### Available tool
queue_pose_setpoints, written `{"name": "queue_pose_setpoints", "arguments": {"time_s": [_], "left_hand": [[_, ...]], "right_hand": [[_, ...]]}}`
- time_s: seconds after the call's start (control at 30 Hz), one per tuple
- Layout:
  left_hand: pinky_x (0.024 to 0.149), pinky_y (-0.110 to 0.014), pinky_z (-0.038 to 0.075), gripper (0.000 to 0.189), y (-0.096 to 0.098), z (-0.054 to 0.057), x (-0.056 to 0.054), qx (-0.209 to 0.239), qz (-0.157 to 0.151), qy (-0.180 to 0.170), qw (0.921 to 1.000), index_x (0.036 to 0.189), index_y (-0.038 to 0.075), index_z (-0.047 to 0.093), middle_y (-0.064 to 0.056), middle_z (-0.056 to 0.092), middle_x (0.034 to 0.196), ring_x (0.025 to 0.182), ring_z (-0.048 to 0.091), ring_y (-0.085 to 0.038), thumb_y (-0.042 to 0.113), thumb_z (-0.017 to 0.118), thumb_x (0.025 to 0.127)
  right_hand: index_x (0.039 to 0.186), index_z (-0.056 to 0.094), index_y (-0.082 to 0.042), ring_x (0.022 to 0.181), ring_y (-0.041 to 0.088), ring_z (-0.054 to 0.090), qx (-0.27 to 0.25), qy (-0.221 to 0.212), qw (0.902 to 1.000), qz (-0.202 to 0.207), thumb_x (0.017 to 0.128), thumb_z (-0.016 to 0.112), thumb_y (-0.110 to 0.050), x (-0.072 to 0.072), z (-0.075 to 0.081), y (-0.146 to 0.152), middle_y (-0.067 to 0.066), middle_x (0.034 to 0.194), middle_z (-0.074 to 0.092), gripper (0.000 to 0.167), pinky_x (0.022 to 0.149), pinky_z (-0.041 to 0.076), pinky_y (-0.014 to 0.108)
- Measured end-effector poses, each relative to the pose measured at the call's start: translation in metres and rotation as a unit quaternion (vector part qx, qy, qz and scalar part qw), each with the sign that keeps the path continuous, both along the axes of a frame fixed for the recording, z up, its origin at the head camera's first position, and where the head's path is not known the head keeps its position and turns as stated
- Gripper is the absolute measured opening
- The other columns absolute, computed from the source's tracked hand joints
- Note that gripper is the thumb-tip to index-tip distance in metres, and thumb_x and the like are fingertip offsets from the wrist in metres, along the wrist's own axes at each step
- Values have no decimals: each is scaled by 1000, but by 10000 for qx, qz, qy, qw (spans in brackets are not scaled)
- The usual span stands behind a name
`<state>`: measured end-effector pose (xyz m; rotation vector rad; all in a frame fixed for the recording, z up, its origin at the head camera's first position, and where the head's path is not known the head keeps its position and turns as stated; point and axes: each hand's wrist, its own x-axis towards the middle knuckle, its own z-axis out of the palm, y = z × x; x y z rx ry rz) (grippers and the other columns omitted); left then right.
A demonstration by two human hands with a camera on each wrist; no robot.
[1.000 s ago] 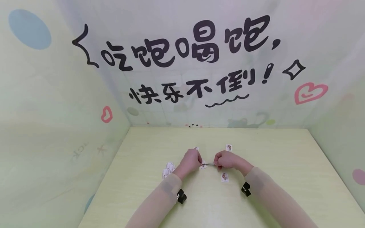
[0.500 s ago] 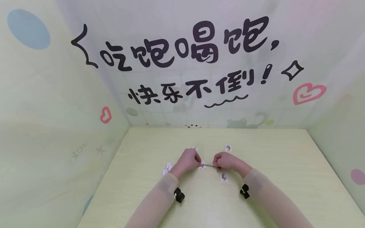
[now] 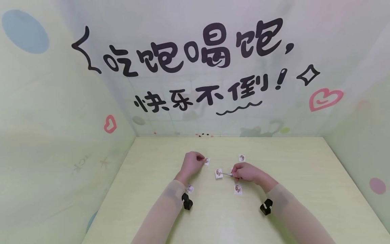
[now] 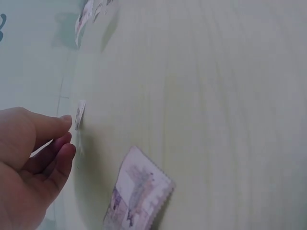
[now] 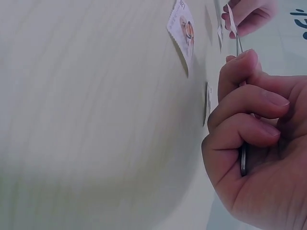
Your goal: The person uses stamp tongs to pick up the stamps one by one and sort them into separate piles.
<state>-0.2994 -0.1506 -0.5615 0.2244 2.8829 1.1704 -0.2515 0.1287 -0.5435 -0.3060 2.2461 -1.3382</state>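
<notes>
My right hand point(image 3: 247, 172) grips metal tweezers point(image 3: 226, 174) with curled fingers, their tips pointing left at a small printed postage stamp point(image 3: 218, 173). In the right wrist view the tweezers point(image 5: 239, 44) run out past the index finger to that stamp point(image 5: 231, 18). My left hand point(image 3: 192, 164) is at the back left, its fingertips beside another stamp point(image 3: 207, 161). The left wrist view shows a gap between thumb and fingers of the left hand point(image 4: 38, 158), with nothing held; a stamp point(image 4: 80, 114) lies just beyond them. Whether they touch it I cannot tell.
One stamp point(image 3: 242, 158) lies behind the right hand, another point(image 3: 238, 189) in front of it. By the left wrist a further stamp point(image 3: 190, 188) shows, partly hidden by the sleeve. The pale wooden table point(image 3: 158, 152) meets printed fabric walls point(image 3: 182, 125) at back and sides.
My left hand has left the tweezer tips and moved left and back to the stamp there. The stamp at the tweezer tips is now uncovered. My right hand has barely moved; the view shifted slightly.
</notes>
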Motion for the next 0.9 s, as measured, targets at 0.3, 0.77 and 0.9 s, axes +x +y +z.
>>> {"name": "queue_pose_setpoints", "arguments": {"time_s": [0.3,0.77,0.9], "left_hand": [[84,-38,61,8,5,1,-3,-65,-54,93,9999,102,3,80,-7,76,94,87,69,-21,7,80,94],[87,-40,60,5,3,-2,-6,-279,-65,-170,9994,95,4,82,-4,76,90,89,70,-23,8,84,92],[94,-44,59,3,5,2,-7,-172,31,-354,9992,94,5,84,-5,78,92,96,72,-27,6,85,91]], "right_hand": [[97,66,-1,74,19,50,-90,-192,9996,-189,100,60,-4,8,-1,14,7,80,66,7,70,40,30],[96,66,-1,71,19,48,-169,-318,9989,-300,99,60,-3,16,-1,19,5,78,64,7,67,39,30],[96,66,-3,69,18,47,-167,-310,9987,-356,101,61,-4,18,-3,22,5,78,65,7,64,37,29]]}}
